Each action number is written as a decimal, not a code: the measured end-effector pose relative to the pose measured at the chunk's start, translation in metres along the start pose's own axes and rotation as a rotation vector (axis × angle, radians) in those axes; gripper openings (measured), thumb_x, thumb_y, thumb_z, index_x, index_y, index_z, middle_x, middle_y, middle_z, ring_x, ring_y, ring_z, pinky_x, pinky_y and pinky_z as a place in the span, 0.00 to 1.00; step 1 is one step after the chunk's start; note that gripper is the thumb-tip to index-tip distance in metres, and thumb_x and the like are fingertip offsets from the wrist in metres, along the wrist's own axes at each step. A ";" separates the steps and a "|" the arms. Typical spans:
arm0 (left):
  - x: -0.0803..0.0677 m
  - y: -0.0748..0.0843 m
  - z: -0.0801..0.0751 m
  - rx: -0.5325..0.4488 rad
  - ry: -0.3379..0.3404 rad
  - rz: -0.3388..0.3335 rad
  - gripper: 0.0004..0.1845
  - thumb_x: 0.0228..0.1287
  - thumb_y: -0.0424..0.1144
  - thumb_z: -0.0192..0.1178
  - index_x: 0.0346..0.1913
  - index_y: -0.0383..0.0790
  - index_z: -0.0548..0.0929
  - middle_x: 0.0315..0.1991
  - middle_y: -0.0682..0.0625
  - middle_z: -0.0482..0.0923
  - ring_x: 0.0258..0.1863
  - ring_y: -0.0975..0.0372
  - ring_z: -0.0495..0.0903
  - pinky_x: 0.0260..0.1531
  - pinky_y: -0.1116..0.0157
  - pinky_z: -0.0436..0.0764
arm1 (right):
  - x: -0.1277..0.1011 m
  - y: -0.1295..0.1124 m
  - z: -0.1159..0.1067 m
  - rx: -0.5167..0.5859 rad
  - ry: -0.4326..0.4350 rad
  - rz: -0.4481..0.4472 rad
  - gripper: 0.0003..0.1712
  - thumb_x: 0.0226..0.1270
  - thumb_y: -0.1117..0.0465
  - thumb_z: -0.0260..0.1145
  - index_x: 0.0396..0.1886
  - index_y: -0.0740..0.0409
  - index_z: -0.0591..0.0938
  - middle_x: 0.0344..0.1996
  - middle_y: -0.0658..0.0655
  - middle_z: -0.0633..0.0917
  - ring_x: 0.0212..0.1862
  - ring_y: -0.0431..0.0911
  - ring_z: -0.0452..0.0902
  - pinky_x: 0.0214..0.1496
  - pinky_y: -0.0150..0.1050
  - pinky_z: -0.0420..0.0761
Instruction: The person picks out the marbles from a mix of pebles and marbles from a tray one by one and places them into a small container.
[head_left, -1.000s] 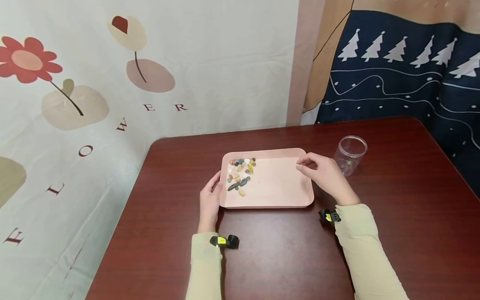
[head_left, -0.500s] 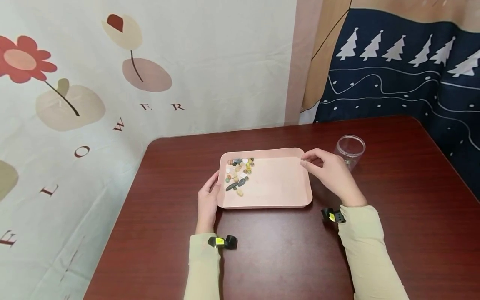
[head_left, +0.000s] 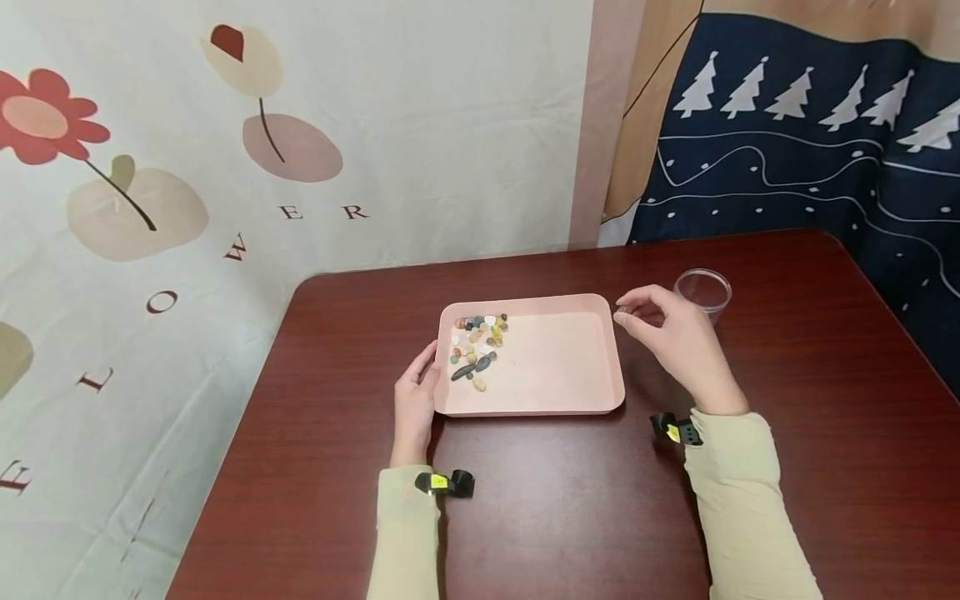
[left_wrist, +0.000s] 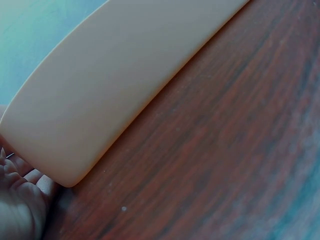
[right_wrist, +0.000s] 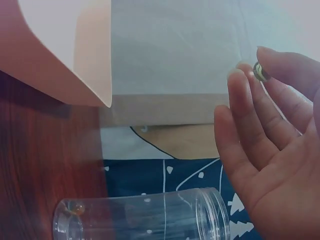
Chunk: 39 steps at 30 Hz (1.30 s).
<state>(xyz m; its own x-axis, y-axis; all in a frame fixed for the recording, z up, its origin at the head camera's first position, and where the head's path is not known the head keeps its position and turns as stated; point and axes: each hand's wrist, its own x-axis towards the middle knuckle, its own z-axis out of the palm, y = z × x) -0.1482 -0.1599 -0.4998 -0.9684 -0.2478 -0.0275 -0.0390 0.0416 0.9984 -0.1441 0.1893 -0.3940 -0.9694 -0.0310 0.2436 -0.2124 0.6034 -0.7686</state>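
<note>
My left hand (head_left: 414, 408) holds the left side of a shallow pink tray (head_left: 555, 367); in the left wrist view its fingers (left_wrist: 22, 167) lie against the outside of the tray's corner, partly hidden. Pebbles and small round stones (head_left: 476, 342), in white, yellow, green and dark grey, lie grouped at the tray's left end. Just past the right rim, my right hand (head_left: 675, 346) is raised and pinches a small marble (right_wrist: 260, 72), dark with a yellow-green stripe, between thumb and fingertips. Behind that hand stands a clear jar (right_wrist: 145, 217), open at the top, with a small amber ball (right_wrist: 77, 208) at its bottom.
Everything stands on a dark red-brown wooden table (head_left: 555, 500). A pale curtain with flower prints (head_left: 450, 125) hangs behind it, and a navy cloth with white trees (head_left: 787, 175) hangs at the right. Both wrists carry small black cameras (head_left: 452, 483).
Carrying the marble, my right hand has moved right, from over the tray to beyond its rim, and now covers much of the jar. My left hand stays on the tray.
</note>
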 end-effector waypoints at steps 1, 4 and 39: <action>0.000 0.000 0.000 0.000 0.000 -0.002 0.17 0.65 0.36 0.50 0.55 0.53 0.75 0.54 0.56 0.72 0.52 0.65 0.72 0.47 0.68 0.73 | 0.000 0.000 -0.001 -0.002 0.001 0.005 0.16 0.56 0.46 0.63 0.42 0.47 0.78 0.36 0.48 0.80 0.38 0.42 0.75 0.42 0.42 0.76; 0.001 -0.001 0.000 0.002 -0.003 0.005 0.17 0.65 0.36 0.50 0.55 0.52 0.75 0.54 0.56 0.72 0.52 0.65 0.72 0.48 0.68 0.73 | -0.001 0.000 -0.004 -0.005 0.009 0.006 0.16 0.56 0.45 0.62 0.41 0.46 0.79 0.36 0.47 0.81 0.38 0.41 0.74 0.42 0.41 0.75; 0.003 -0.002 -0.001 0.027 -0.006 -0.004 0.17 0.65 0.38 0.50 0.55 0.54 0.75 0.54 0.60 0.72 0.52 0.68 0.71 0.49 0.68 0.72 | -0.005 0.005 -0.022 0.063 0.371 0.106 0.17 0.54 0.45 0.64 0.45 0.40 0.81 0.39 0.46 0.82 0.40 0.36 0.74 0.41 0.27 0.73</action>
<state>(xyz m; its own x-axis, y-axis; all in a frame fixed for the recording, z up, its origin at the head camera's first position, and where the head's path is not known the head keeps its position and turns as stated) -0.1508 -0.1616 -0.5015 -0.9697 -0.2424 -0.0320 -0.0496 0.0668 0.9965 -0.1376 0.2103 -0.3856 -0.8784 0.3260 0.3495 -0.1322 0.5370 -0.8332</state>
